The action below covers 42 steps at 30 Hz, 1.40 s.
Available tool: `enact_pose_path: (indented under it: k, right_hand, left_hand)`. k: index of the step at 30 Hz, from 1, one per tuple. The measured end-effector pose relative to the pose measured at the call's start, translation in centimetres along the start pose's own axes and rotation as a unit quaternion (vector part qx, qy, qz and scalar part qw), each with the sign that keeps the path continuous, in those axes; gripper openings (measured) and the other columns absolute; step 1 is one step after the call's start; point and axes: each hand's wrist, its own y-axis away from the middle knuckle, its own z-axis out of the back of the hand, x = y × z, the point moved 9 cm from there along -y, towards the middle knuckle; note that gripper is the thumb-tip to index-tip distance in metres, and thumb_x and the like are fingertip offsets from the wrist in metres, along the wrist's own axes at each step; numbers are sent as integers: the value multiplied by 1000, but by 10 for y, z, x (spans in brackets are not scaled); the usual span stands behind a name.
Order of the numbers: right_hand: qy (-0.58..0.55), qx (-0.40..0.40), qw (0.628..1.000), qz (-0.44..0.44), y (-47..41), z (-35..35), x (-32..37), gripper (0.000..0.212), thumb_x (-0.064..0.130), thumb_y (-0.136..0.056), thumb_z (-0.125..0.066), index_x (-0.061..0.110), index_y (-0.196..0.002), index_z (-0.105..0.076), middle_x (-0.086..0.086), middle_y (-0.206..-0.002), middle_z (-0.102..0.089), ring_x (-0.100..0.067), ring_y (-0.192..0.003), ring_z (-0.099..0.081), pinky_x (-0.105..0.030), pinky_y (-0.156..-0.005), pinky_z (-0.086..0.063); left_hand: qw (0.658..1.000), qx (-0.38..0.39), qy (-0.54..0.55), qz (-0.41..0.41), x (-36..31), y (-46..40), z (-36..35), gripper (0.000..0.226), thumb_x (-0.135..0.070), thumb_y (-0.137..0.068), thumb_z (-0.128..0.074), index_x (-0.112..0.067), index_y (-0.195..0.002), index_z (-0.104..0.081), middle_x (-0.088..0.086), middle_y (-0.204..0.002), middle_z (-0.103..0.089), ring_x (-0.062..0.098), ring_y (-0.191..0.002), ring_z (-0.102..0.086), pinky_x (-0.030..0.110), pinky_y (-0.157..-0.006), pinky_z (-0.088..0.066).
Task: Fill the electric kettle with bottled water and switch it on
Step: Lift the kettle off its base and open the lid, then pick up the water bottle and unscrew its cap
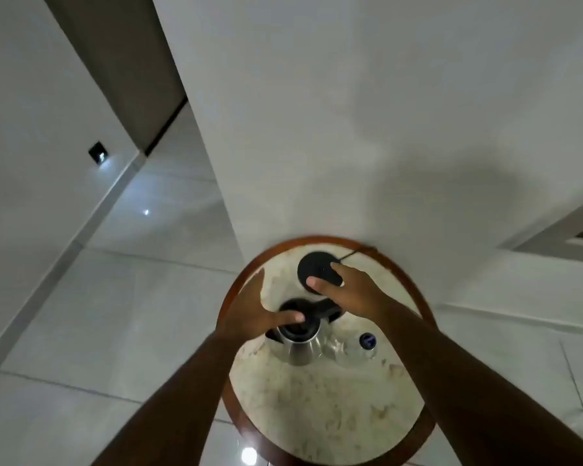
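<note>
A steel electric kettle (298, 348) with a black lid and black handle stands on a round marble-topped table (323, 408). Behind it lies its black round base (312, 265), with a cord running off toward the wall. A clear water bottle with a blue cap (367, 341) stands just right of the kettle. My left hand (249, 309) is spread at the kettle's left, its thumb reaching over the lid. Hovering above the kettle's handle and the near edge of the base, my right hand (349, 290) has its fingers apart and holds nothing.
The table has a raised brown wooden rim (229, 297) and stands against a white wall (350, 129). Glossy pale floor tiles (132, 297) stretch to the left, toward a corridor with a small wall light (98, 153).
</note>
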Motion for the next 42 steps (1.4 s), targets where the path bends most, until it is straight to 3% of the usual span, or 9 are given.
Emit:
enact_pose_path:
  k: [3,7,16,22,25,32,36,39,42]
  right_hand:
    - [43,54,998,-7,-25,-56,-28,111,86,-54,-51,21,-141,-31,-8,-150,-34,-28,-135,-33,-42,-104,-36]
    - [164,3,986,4,-39,-91,-45,100,86,-53,-45,25,-131,-42,-8,-148,-28,-39,-132,-15,-51,-104,-32]
    - [290,-37,955,45,-49,-97,-38,74,64,-75,-53,18,-131,-42,-15,-141,-36,-42,-126,-31,-49,-102,-34]
    - [-17,100,992,79,-47,-55,-39,43,38,-82,-64,26,-123,-56,1,-116,-66,-16,-106,-62,-24,-84,-43]
    - [-85,130,986,54,-48,-34,-59,30,23,-85,-66,31,-114,-63,1,-113,-69,-10,-101,-64,-32,-90,-50]
    - [5,-11,1000,12,-35,-23,-89,50,49,-86,-56,18,-126,-54,-4,-126,-61,-16,-106,-57,-27,-87,-39]
    - [209,-127,969,33,21,-9,-93,67,79,-76,-38,25,-113,-56,2,-102,-63,-10,-82,-58,-27,-71,-46]
    - [273,-90,956,53,45,-28,-95,56,70,-81,-41,23,-108,-54,3,-95,-63,-10,-75,-59,-25,-64,-51]
    - [264,-62,961,63,49,-38,-88,37,49,-91,-45,18,-109,-53,-1,-97,-62,-12,-78,-59,-25,-71,-52]
  left_hand:
    - [996,57,-22,65,60,5,-50,123,-64,-45,-88,-47,-146,-20,-23,-149,-35,-2,-135,-34,34,-112,-34]
    - [999,27,16,35,88,0,-75,103,-45,-48,-94,-77,-117,-25,-58,-113,-40,-32,-106,-38,-5,-85,-32]
    - [999,-6,30,37,104,-7,-80,92,-51,-50,-88,-70,-119,-30,-44,-113,-47,-26,-105,-45,-5,-80,-35]
    - [999,17,40,21,105,-12,-82,91,-42,-52,-91,-53,-126,-39,-39,-119,-53,-13,-114,-50,5,-83,-44]
    - [998,25,55,14,106,-14,-83,93,-46,-52,-90,-45,-130,-41,-28,-124,-55,-9,-115,-51,13,-87,-48]
    - [998,47,45,14,106,-16,-84,92,-51,-53,-89,-52,-129,-37,-36,-123,-52,-11,-114,-50,10,-85,-45]
    - [994,-6,72,81,116,2,-81,94,-71,-40,-85,-65,-117,-32,-50,-117,-48,-19,-105,-53,-3,-72,-39]
    - [976,-21,-4,219,151,31,-87,127,-88,-25,-71,-30,-134,-39,-17,-126,-58,10,-108,-59,14,-77,-44]
    - [949,159,-113,246,163,53,-122,109,-82,-44,-72,-18,-129,-51,0,-128,-60,21,-115,-58,26,-87,-45]
